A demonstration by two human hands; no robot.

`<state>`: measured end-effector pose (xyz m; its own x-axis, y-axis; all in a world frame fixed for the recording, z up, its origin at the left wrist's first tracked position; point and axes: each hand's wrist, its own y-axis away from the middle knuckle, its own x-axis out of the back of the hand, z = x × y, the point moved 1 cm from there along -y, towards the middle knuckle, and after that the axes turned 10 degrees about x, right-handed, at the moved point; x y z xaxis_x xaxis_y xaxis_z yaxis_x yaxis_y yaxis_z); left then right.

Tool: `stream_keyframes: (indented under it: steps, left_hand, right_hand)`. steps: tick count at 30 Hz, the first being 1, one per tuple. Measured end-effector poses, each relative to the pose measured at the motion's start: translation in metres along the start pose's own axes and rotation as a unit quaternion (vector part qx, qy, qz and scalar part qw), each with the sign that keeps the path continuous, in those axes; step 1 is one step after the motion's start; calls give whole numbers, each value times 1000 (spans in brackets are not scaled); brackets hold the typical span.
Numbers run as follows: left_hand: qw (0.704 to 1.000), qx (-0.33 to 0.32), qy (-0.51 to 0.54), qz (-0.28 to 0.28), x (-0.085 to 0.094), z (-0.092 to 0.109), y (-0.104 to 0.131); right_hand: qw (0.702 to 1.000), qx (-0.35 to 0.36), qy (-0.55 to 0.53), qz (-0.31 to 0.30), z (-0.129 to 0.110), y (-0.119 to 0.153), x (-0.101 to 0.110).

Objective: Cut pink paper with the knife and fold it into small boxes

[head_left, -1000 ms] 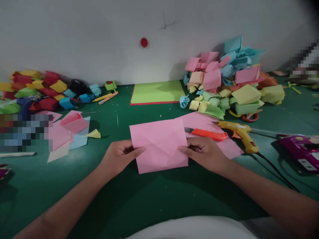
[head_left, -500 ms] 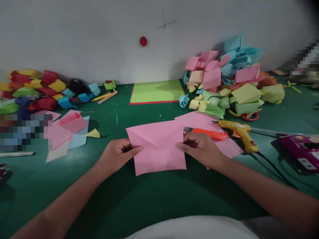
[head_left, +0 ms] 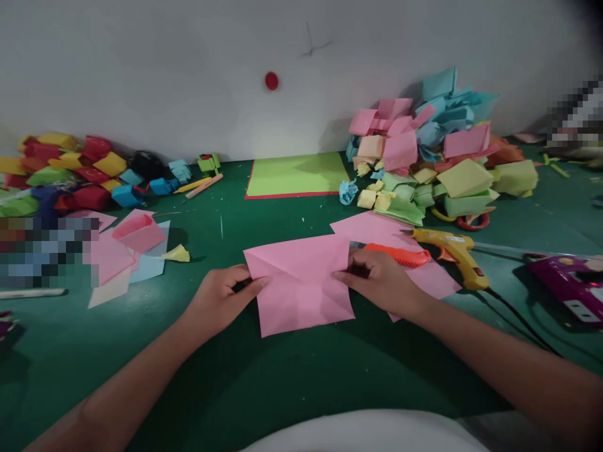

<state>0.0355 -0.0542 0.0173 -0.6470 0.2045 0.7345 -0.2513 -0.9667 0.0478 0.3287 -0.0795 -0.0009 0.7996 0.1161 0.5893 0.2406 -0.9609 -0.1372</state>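
The left hand (head_left: 223, 301) pinches the left edge of 1 pink sheet (head_left: 301, 285), thumb on top; the right hand (head_left: 386, 282) pinches the opposite edge. The sheet, roughly square (faint creases cross its middle), bows slightly above the green bench (head_left: 282, 389), near an orange-handled cutter (head_left: 400, 254) and a yellow glue gun (head_left: 455, 254).

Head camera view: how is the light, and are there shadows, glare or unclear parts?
Head view: dim light; a soft shadow on the wall, just left of the folded-paper pile; faint sheen on the green table at left; dark top-right corner; pixelated patches at both side edges; pink sheet, left hand and right hand slightly soft, but outlines readable.
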Motion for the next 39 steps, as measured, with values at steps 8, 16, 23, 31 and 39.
stream_keyframes:
  steps: [8,16,23,31,39]
  left_hand:
    - [992,-113,-54,6,-2,-12,-4]
    - [982,-162,-95,37,-1,-17,-8]
    - [977,-163,-134,39,-3,-12,-7]
    - [976,-172,-126,44,-4,-14,-8]
    - [967,-190,-154,65,-5,-21,-12]
  right_hand:
    - [1000,0,-8,-7,3,2,0]
    - [997,55,-53,-29,10,0,-1]
    - [998,58,29,-12,7,1,-2]
    - [992,114,30,-36,7,-1,0]
    - [991,118,42,-38,13,-1,-2]
